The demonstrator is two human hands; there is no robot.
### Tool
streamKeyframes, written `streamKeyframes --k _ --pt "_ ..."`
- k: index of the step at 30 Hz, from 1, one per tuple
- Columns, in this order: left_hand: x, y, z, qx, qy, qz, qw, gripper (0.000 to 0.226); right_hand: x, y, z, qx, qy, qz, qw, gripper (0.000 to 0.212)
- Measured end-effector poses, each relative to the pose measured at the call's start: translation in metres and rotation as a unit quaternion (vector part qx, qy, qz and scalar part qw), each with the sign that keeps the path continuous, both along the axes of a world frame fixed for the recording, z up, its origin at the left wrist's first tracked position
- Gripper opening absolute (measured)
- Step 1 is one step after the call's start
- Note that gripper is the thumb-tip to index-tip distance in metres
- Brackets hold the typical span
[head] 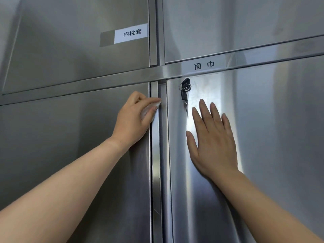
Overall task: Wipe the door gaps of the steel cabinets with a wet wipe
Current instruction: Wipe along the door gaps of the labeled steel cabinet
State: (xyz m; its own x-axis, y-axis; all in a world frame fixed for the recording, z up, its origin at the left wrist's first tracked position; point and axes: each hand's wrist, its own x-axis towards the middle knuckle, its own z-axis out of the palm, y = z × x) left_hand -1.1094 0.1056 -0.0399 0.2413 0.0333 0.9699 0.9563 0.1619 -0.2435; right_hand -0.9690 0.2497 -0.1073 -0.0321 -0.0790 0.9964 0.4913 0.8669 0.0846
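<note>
My left hand [134, 116] pinches a thin white wet wipe [152, 108] and holds it against the vertical door gap [158, 155] between the two lower steel cabinet doors, a little below the horizontal crossbar. My right hand [210, 139] lies flat with spread fingers on the lower right steel door [271, 146], just right of the gap. The lower left door [61, 146] is closed, and its raised edge strip runs along the gap.
A bunch of black keys [185, 91] hangs from the lock at the top left of the right door, just above my right fingertips. Paper labels sit on the upper left door [131, 33] and on the crossbar [204, 65]. Two upper doors meet at another vertical gap [158, 32].
</note>
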Motion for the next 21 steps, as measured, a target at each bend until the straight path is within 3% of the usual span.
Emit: streamKeyframes --k 11,17,21 --pt "-0.005 0.005 -0.026 0.065 -0.018 0.043 0.997 0.033 0.001 0.001 0.000 0.007 0.007 0.014 1.000 0.057" --pt "0.004 -0.005 -0.037 -0.037 -0.058 0.011 0.998 0.053 0.001 0.001 0.000 0.005 0.010 0.017 1.000 0.057" --pt "-0.001 -0.023 -0.034 -0.111 -0.044 0.016 0.993 0.049 0.001 0.002 0.000 0.007 0.009 0.017 1.000 0.057"
